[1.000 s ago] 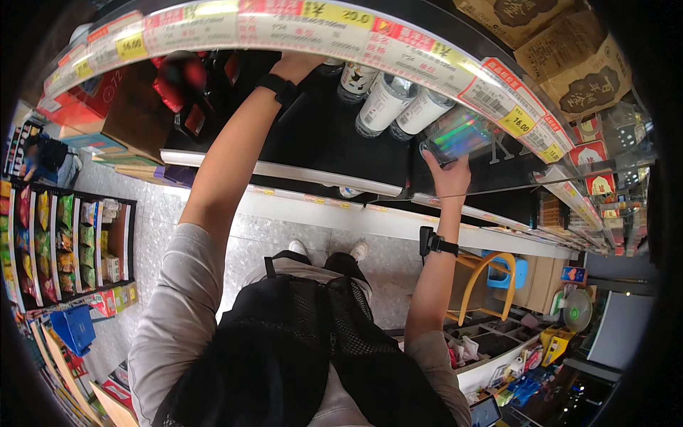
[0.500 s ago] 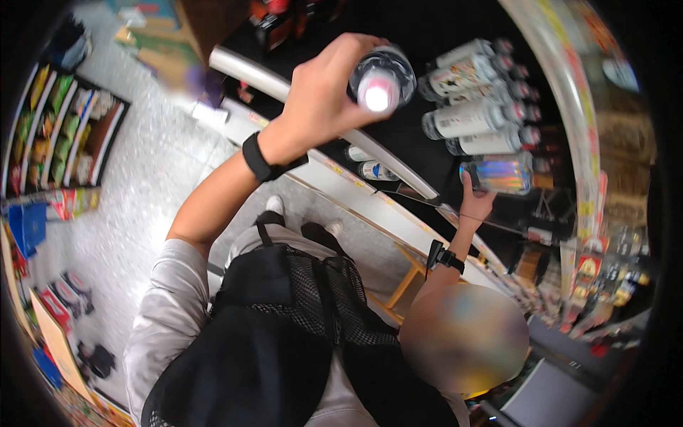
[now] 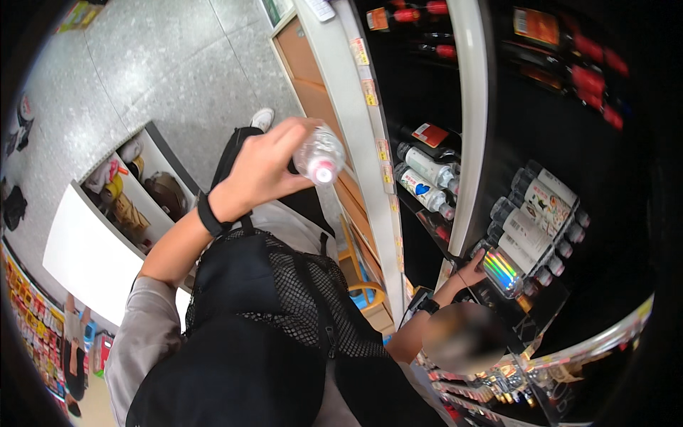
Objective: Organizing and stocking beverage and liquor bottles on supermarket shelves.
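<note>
My left hand grips a clear plastic bottle, its pale pinkish cap turned up toward me, out from the shelves. At the right, my right hand holds a clear bottle or container with rainbow reflections, inside the black shelf. Beside it a group of white-labelled bottles lies in rows, as seen from above. On the neighbouring shelf are more white-labelled bottles and a dark bottle with an orange label.
Dark red-capped bottles fill the far right shelves. A white cabinet with goods inside stands left on the grey tiled floor. An orange chair frame is below. A person is at the far left beside packaged goods.
My left hand has come out of the shelf with a bottle and moved lower. The view has swung round, bringing the white cabinet in. My right hand stays at the clear object.
</note>
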A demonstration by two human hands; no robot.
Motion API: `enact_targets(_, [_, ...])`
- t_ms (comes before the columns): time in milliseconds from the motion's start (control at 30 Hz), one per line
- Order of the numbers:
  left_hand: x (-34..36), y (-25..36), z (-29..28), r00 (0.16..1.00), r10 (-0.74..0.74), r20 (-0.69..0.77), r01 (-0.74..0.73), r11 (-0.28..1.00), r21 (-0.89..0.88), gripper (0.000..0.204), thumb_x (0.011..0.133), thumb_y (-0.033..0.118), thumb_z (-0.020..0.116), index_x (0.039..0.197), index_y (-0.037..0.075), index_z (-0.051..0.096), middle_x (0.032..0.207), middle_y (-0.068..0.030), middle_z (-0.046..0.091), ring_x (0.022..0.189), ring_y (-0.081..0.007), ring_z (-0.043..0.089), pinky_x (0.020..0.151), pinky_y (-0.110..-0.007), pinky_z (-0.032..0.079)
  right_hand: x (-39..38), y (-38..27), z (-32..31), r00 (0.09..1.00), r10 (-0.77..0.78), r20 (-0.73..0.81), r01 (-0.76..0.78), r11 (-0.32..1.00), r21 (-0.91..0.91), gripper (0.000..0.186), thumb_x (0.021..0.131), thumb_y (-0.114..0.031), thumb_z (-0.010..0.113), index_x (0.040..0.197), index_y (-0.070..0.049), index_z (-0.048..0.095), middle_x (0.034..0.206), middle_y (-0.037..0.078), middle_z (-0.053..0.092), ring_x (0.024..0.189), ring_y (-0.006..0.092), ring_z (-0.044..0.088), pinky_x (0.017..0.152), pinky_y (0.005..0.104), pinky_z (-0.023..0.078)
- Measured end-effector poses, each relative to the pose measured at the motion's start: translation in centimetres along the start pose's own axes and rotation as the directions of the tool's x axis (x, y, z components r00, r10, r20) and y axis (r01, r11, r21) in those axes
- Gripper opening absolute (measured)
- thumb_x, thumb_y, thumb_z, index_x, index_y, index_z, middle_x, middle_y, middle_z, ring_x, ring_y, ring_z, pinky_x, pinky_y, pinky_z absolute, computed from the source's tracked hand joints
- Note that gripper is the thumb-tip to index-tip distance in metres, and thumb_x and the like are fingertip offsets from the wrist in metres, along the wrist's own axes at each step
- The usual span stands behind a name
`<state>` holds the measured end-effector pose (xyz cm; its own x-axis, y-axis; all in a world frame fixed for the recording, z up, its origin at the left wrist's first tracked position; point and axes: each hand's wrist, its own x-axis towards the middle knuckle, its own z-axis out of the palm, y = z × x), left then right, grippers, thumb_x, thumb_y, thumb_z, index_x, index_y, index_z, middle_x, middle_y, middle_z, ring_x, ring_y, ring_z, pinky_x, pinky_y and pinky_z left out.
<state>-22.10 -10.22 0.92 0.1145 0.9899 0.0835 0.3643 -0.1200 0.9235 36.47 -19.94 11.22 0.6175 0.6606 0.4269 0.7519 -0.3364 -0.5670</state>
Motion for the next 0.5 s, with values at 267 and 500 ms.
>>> enact_targets(267, [-2.0, -6.8, -1.5, 0.970, -0.140, -0.197, 0.167, 0.977, 0.129, 0.060, 0.069, 0.021, 0.097, 0.120, 0.003, 0.070, 0.112, -0.0130, 0.077, 0.097, -0.0270, 0.077, 0.084, -0.035, 0.060, 1.0, 0.7, -2.8, 0.982, 0.185, 0.030, -0.177, 0.969, -0.174, 0.064, 0.096, -0.037, 0.080, 0.134, 0.011, 0.059, 0.128, 0.020, 0.070, 0.105, 0.0226, 0.068, 0.090, 0.0358, 0.056])
enact_targets(500, [-1.1, -8.1, -0.5, 0.944, -0.215, -0.250, 0.243, 0.966, 0.087, 0.062, 0.068, 0.016, 0.097, 0.122, 0.002, 0.070, 0.112, -0.0136, 0.077, 0.097, -0.0232, 0.077, 0.086, -0.034, 0.060, -1.3, -4.2, -0.3, 0.991, 0.131, -0.016, -0.131, 0.982, -0.139, 0.057, 0.097, -0.041, 0.079, 0.124, 0.008, 0.068, 0.114, 0.012, 0.073, 0.083, 0.0165, 0.066, 0.066, 0.0277, 0.052])
